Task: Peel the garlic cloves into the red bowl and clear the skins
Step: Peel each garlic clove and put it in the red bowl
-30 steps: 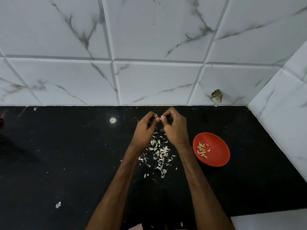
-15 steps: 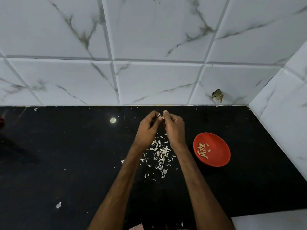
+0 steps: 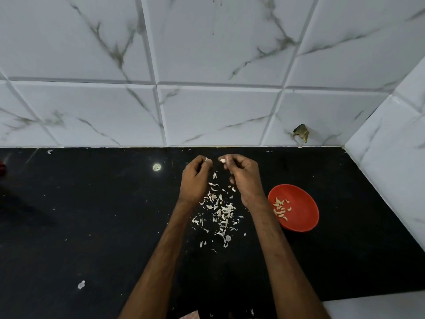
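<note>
My right hand (image 3: 243,178) pinches a small pale garlic clove (image 3: 222,160) at its fingertips, above the black counter. A short gap to the left, my left hand (image 3: 195,178) pinches a scrap of garlic skin (image 3: 208,160). A flake of skin (image 3: 215,174) hangs in the air between the hands. Below them a heap of pale garlic skins (image 3: 219,210) lies scattered on the counter. The red bowl (image 3: 299,203) sits right of my right wrist and holds several peeled cloves (image 3: 281,209).
The black counter (image 3: 92,215) ends at a white marble-tiled wall behind and another tiled wall on the right. A chipped hole (image 3: 301,132) marks the back wall. Stray skin bits (image 3: 81,284) lie at the lower left. A red object (image 3: 1,168) shows at the left edge.
My hands, joined at the fingertips before, have drawn apart. A strip of skin has come off the clove and a flake is dropping toward the heap.
</note>
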